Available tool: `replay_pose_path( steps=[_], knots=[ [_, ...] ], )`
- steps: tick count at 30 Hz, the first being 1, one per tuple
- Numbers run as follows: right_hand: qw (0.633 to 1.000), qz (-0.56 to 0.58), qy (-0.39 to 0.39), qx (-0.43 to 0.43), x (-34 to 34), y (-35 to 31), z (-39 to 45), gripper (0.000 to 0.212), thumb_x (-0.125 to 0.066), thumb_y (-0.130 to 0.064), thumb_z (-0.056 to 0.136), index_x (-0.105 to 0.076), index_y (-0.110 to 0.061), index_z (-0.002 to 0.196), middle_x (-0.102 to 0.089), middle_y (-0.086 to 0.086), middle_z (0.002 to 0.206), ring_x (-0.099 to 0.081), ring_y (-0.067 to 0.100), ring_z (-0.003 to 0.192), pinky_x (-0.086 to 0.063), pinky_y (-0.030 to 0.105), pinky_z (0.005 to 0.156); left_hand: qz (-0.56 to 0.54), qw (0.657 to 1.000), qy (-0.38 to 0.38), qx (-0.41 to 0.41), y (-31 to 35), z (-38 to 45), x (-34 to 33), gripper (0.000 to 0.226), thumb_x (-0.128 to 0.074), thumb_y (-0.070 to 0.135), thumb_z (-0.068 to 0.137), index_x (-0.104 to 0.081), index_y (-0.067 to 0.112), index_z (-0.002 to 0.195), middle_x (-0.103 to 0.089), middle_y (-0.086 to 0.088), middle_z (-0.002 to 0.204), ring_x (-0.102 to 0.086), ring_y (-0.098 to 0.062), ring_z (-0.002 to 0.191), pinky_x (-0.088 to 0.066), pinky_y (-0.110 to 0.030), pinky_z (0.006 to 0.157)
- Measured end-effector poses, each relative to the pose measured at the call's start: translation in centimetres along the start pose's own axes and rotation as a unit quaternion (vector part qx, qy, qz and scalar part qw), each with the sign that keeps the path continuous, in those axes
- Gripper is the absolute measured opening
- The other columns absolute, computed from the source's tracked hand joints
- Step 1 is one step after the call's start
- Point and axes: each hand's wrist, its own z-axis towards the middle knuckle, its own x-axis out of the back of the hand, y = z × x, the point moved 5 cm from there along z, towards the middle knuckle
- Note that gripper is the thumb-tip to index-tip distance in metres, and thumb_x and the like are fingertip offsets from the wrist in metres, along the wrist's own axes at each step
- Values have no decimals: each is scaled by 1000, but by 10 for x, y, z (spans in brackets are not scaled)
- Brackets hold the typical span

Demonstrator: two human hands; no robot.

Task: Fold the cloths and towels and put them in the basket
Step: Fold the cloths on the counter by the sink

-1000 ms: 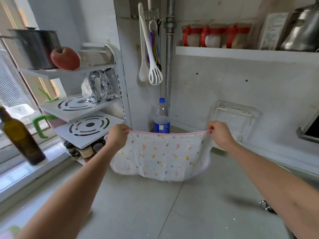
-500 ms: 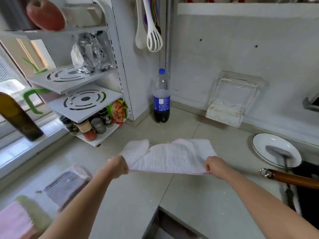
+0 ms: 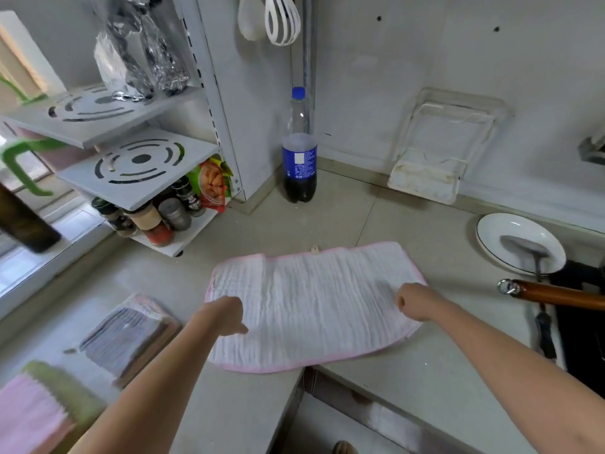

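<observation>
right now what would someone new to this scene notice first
First, the white cloth with pink trim spread flat on the grey counter, with the left hand and right hand on its near side. Behind it a cola bottle stands in the corner by the wall. Folded cloths lie at the left, and a white plate sits at the right.

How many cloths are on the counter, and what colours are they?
White cloth with pink edge: 1
Grey striped cloth: 1
Pink cloth: 1
Green cloth, under the pink one: 1
Total: 4
</observation>
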Motion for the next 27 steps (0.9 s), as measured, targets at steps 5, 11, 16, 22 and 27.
replay_pose_path(
  steps=[5, 11, 16, 22, 27],
  knots=[
    [961, 161, 189, -120, 8, 24, -6, 21, -49, -14, 91, -59, -6, 107, -62, 16, 113, -59, 34, 104, -49, 37, 85, -3, 990, 122, -72, 60, 25, 62, 29, -51, 35, 95, -62, 17, 115, -59, -2, 123, -56, -23, 113, -44, -36, 93],
    [866, 369, 197, -273, -46, 52, -20, 48, -64, -26, 88, -47, 4, 121, -49, 26, 124, -47, 40, 117, -38, 40, 96, 3, 969, 139, -206, 189, 58, 84, 34, -42, 27, 99, -49, 26, 132, -45, 4, 141, -43, -16, 129, -34, -32, 103],
    [801, 493, 194, -280, -63, 66, -23, 19, -65, -4, 79, -65, 2, 96, -67, 20, 99, -63, 31, 92, -40, 30, 69, 64, 928, 157, -331, 276, 72, 88, 43, -39, 11, 100, -40, 23, 141, -39, 3, 145, -46, -20, 127, -39, -35, 100],
    [783, 529, 192, -265, -72, 68, -39, 37, -57, 5, 75, -44, -22, 54, -49, -6, 53, -52, 23, 62, -37, 25, 56, 212, 866, 128, -435, 340, 83, 75, 79, -35, -15, 88, -15, 26, 152, -5, 6, 160, -41, -23, 133, -42, -29, 73],
    [806, 523, 169, -222, -80, 59, -53, 18, -56, 4, 75, -64, -11, 70, -55, 0, 59, -50, 18, 60, -39, 23, 53, 243, 849, 122, -454, 365, 80, 57, 58, -39, -10, 87, -39, 15, 139, -44, -9, 131, -59, -30, 100, -45, -34, 71]
  ],
)
